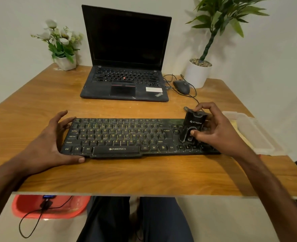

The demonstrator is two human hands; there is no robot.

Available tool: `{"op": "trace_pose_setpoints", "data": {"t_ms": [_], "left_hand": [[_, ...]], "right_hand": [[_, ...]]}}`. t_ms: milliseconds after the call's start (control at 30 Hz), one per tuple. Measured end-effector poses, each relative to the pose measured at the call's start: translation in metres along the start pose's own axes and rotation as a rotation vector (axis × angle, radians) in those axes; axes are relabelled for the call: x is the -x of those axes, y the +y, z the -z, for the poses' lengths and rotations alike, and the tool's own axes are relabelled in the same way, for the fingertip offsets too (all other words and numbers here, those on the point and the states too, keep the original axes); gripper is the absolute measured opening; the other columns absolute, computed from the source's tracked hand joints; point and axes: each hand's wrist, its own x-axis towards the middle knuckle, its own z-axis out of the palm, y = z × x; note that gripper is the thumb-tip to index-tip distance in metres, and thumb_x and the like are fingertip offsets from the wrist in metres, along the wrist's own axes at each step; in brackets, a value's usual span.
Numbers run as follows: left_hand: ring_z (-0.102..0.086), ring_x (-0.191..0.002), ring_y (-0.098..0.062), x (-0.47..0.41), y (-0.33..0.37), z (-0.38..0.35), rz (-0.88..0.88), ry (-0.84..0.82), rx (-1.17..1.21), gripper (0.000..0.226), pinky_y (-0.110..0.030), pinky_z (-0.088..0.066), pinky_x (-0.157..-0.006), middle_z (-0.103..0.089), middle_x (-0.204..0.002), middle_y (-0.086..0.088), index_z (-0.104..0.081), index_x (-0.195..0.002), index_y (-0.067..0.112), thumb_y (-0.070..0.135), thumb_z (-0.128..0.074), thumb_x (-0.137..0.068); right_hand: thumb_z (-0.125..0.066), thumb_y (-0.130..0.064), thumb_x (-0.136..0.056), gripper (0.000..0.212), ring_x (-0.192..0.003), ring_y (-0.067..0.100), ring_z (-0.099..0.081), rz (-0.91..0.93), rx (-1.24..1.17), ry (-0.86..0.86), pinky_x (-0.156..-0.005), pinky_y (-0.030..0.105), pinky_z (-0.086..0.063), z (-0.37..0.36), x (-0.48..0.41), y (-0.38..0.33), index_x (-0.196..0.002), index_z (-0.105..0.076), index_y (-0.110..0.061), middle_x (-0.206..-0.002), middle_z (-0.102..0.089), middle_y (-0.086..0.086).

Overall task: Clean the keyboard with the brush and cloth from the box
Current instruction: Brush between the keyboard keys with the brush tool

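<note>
A dusty black keyboard lies across the wooden desk in front of me. My left hand holds its left end, thumb along the front edge and fingers at the back corner. My right hand grips a black brush that stands on the keys at the keyboard's right side, thumb on its lower front, fingers over its top. The bristles are hidden under the brush body. A clear plastic box sits right of the keyboard with a pale cloth partly visible inside.
An open black laptop stands behind the keyboard, with a wired mouse to its right. A white flower pot is at the back left, a potted plant at the back right. A red basin sits on the floor.
</note>
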Motion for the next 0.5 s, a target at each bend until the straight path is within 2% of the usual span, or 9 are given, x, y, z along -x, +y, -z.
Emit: {"op": "trace_pose_setpoints", "data": {"t_ms": [133, 200, 267, 300, 400, 500], "left_hand": [[-0.035, -0.115, 0.03, 0.0, 0.001, -0.001, -0.004, -0.004, 0.023, 0.133, -0.017, -0.027, -0.103, -0.028, -0.125, 0.053, -0.01, -0.13, 0.071, 0.062, -0.09, -0.024], [-0.036, -0.122, 0.02, 0.0, 0.001, -0.001, 0.005, -0.005, 0.038, 0.133, -0.018, -0.027, -0.104, -0.028, -0.126, 0.051, -0.011, -0.129, 0.072, 0.062, -0.091, -0.023], [-0.033, -0.129, 0.01, -0.001, 0.001, -0.001, 0.005, -0.008, 0.038, 0.134, -0.02, -0.026, -0.106, -0.028, -0.127, 0.05, -0.01, -0.13, 0.07, 0.061, -0.091, -0.024], [-0.034, -0.129, 0.012, -0.001, 0.0, -0.001, 0.001, -0.013, 0.035, 0.135, -0.02, -0.026, -0.106, -0.028, -0.129, 0.05, -0.01, -0.131, 0.07, 0.061, -0.091, -0.024], [-0.031, -0.115, 0.033, 0.0, -0.003, 0.0, -0.001, -0.017, 0.039, 0.135, -0.02, -0.026, -0.107, -0.028, -0.128, 0.052, -0.009, -0.132, 0.07, 0.058, -0.092, -0.026], [-0.029, -0.112, 0.036, -0.001, -0.003, -0.001, 0.005, -0.019, 0.047, 0.136, -0.02, -0.027, -0.106, -0.028, -0.129, 0.051, -0.009, -0.133, 0.069, 0.056, -0.093, -0.026]], "right_hand": [[-0.071, 0.009, -0.08, 0.058, -0.095, 0.029, -0.069, -0.027, -0.071, 0.026, -0.066, 0.041, -0.06, 0.002, 0.003, -0.004, -0.119, -0.047, -0.028, -0.113, -0.062, 0.014], [-0.068, 0.013, -0.08, 0.058, -0.092, 0.029, -0.07, -0.042, -0.133, 0.059, -0.062, 0.039, -0.059, 0.004, 0.001, -0.005, -0.117, -0.046, -0.026, -0.113, -0.062, 0.018], [-0.068, 0.014, -0.08, 0.06, -0.091, 0.029, -0.07, -0.045, -0.17, 0.105, -0.063, 0.044, -0.06, 0.005, -0.001, -0.005, -0.117, -0.045, -0.026, -0.112, -0.063, 0.019], [-0.069, 0.014, -0.079, 0.061, -0.091, 0.03, -0.071, -0.048, -0.181, 0.126, -0.064, 0.046, -0.06, 0.006, -0.002, -0.006, -0.118, -0.045, -0.026, -0.111, -0.063, 0.018], [-0.069, 0.015, -0.078, 0.063, -0.093, 0.031, -0.072, -0.061, -0.23, 0.173, -0.067, 0.047, -0.06, 0.004, -0.005, -0.01, -0.12, -0.045, -0.025, -0.11, -0.065, 0.015], [-0.069, 0.015, -0.079, 0.062, -0.095, 0.029, -0.072, -0.062, -0.252, 0.201, -0.072, 0.048, -0.061, 0.0, -0.014, -0.013, -0.12, -0.044, -0.023, -0.112, -0.064, 0.02]]}}
